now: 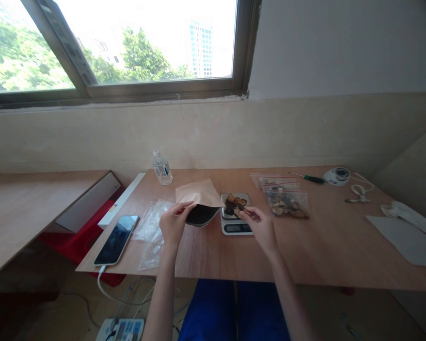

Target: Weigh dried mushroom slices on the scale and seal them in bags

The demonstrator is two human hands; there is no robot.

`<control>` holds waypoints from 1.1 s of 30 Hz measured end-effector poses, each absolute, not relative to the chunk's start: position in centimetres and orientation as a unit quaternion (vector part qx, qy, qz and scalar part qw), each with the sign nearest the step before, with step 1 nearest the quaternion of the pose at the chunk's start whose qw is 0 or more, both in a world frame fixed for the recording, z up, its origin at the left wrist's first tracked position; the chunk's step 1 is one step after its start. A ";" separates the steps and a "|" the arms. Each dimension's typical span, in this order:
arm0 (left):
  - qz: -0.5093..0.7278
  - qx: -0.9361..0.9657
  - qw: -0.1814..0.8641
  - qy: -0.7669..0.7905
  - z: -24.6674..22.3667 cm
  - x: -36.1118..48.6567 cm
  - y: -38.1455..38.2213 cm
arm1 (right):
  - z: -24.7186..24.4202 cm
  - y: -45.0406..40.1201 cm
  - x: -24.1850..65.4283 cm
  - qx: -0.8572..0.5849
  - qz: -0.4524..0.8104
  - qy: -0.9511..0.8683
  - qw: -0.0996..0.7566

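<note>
A person seated at a wooden counter [323, 241] works with two bare hands, set apart from each other. The left hand [174, 222] is clamped on the upper edge of a brown kraft-paper pouch [199, 192], thumb and fingers pinching it near the corner, the pouch's dark mouth gaping toward the person. The right hand [261, 229] grips dried brown slices [230, 207] between its fingertips, above a digital scale [236, 230] just right of the pouch. More pieces, some lighter in color, show behind the fingers; which of them rest on the scale's platform cannot be told.

Right of the scale lie clear zip bags [287, 206] with red-lined seals, the nearest filled with similar dried pieces. A green-handled screwdriver [314, 179] lies farther back, beside a white dome camera [336, 176] with a white cable [359, 193] bunched in front of it. White paper [408, 241] lies near the counter's right end.

To the left, crumpled clear plastic bags [149, 229] spread between the pouch and a smartphone [116, 240], which is plugged into a white charging cord [102, 284]. A clear plastic bottle [162, 170] stands upright at the back, below a window.
</note>
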State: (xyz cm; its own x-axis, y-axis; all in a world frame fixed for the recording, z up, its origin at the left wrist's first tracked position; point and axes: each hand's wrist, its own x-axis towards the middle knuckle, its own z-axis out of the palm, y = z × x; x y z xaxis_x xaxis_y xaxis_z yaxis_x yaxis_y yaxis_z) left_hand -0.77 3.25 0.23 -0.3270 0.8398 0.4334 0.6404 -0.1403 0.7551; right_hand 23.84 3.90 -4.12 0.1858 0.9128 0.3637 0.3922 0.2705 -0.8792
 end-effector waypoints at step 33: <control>0.469 0.596 0.106 0.642 0.0 -1.6 3.3 | -9.2 16.6 30.1 -0.513 0.237 -0.710 0.420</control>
